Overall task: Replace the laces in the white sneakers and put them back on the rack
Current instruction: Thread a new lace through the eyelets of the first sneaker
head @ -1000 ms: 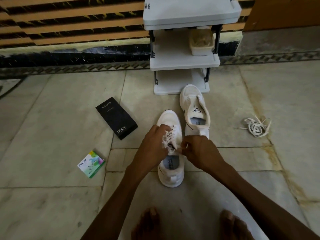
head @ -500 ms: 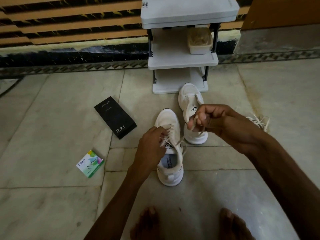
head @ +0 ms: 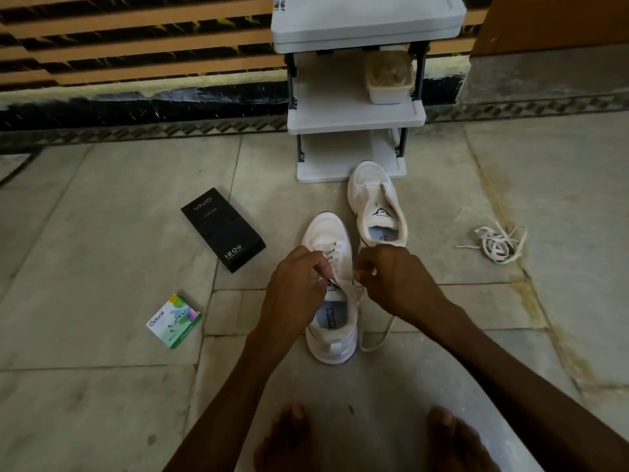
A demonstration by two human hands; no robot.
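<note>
Two white sneakers stand on the floor before the rack [head: 354, 117]. The near sneaker [head: 332, 338] points away from me, partly laced with a white lace [head: 376, 340] whose loose end loops on the floor at its right side. My left hand [head: 296, 287] pinches the lace at the left eyelets. My right hand [head: 391, 281] pinches the lace over the right eyelets. The far sneaker [head: 377, 202] has no lace and touches the rack's bottom shelf. A loose bundle of white lace [head: 497, 240] lies to the right.
A black phone box [head: 223, 228] lies left of the sneakers, and a small green and white Odonil box [head: 174, 320] lies nearer me. A plastic tub [head: 389, 78] sits on the rack's middle shelf. My bare feet [head: 289, 437] show at the bottom edge.
My right hand had pulled the lace up and to the right, then came back down to the near sneaker's eyelets. The pulled lace end now trails on the floor. My left hand stayed put.
</note>
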